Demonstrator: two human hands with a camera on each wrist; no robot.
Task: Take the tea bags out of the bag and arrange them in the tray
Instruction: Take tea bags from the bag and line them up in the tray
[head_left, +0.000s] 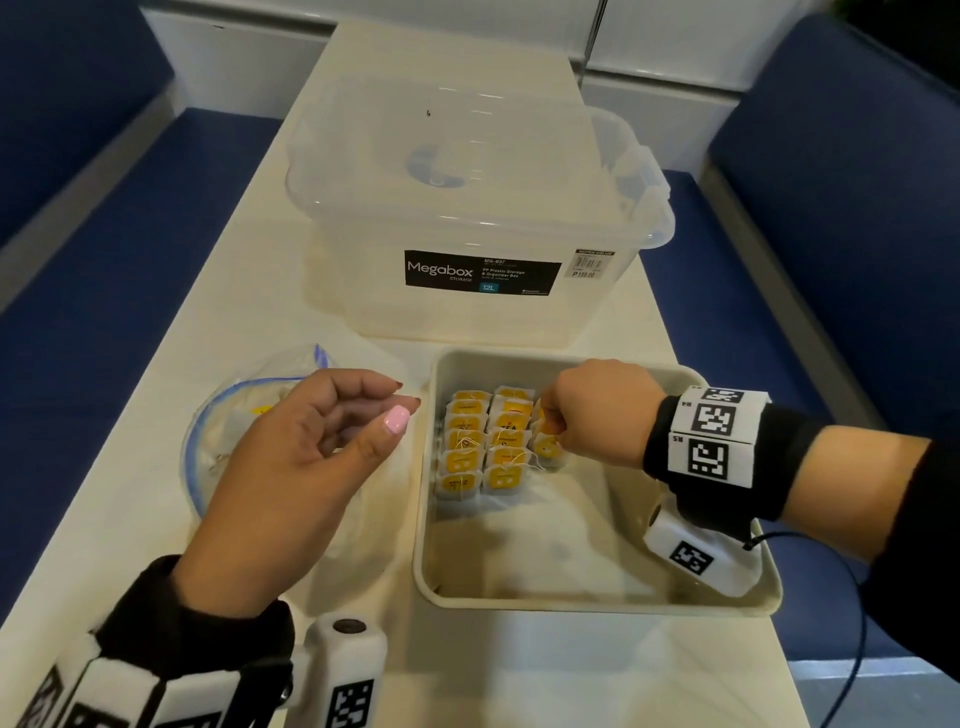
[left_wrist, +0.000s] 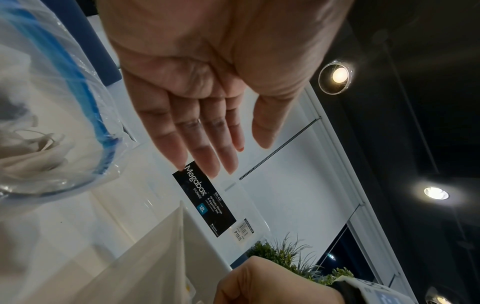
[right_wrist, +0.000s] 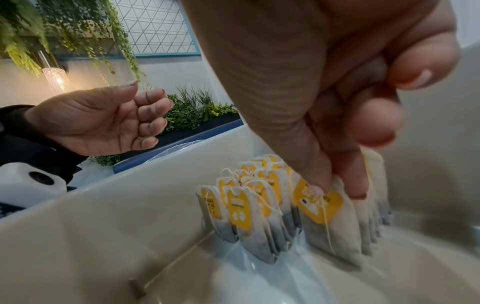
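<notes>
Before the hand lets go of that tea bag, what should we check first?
1. Right hand pinches the yellow-tagged paper tea bag: ok.
2. That tea bag stands in the third row, beside the two filled rows: ok.
3. Its bottom rests on the beige plastic tray: cannot tell.
4. Left hand holds nothing, ready for the next one: ok.
5. Clear zip bag with blue seal lies open within the left hand's reach: ok.
6. Tea bags left inside it: cannot tell.

Lidded clear storage box (head_left: 467, 218) on table (head_left: 218, 291).
</notes>
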